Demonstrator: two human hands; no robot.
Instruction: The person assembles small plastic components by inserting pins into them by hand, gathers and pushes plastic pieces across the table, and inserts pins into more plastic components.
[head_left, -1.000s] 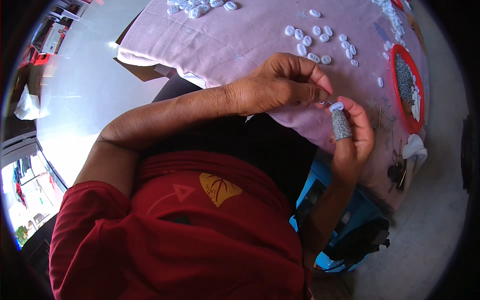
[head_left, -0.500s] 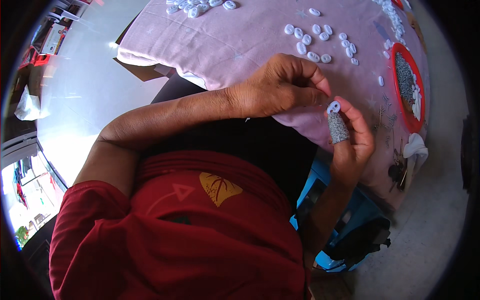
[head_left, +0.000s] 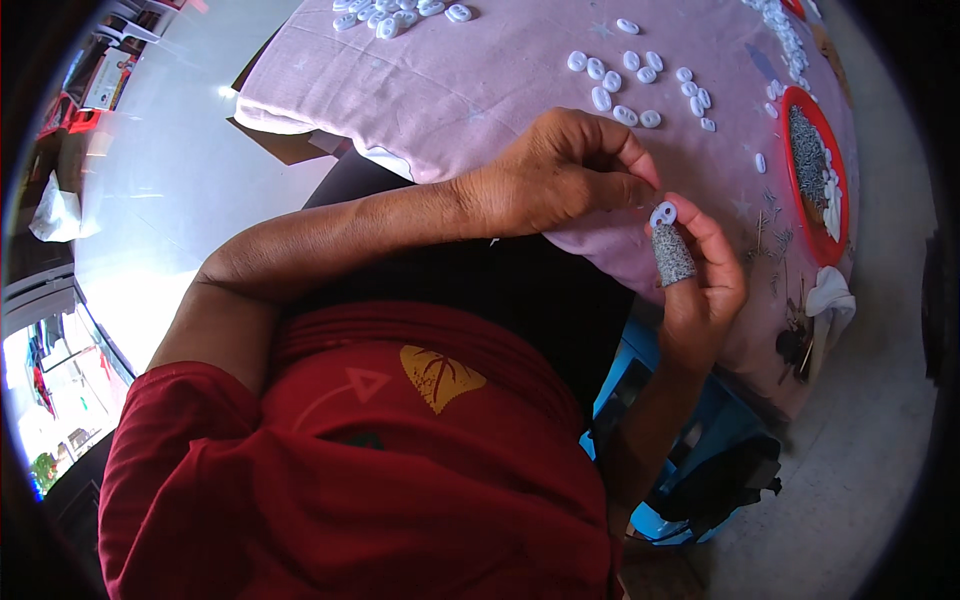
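My right hand (head_left: 708, 262) pinches a white oval button-like piece (head_left: 663, 214) with two dark holes between thumb and index finger. A grey speckled sleeve (head_left: 673, 256) covers that thumb. Close beside it, my left hand (head_left: 568, 172) has its thumb and index finger pressed together, their tips almost at the white piece. Whatever they pinch is too small to make out. Both hands are over the near edge of a pink cloth-covered table (head_left: 480, 75). Several loose white oval pieces (head_left: 625, 115) lie beyond them.
At the right stands a red bowl (head_left: 838, 180) holding grey bits and white pieces. More white pieces (head_left: 375, 18) are heaped at the far left. A white cloth (head_left: 830, 295) and thin dark tools (head_left: 795, 340) lie at the right edge. A blue container (head_left: 625, 370) sits below the table.
My right hand, with the white piece, has shifted very slightly left. My left hand's pinch looks the same.
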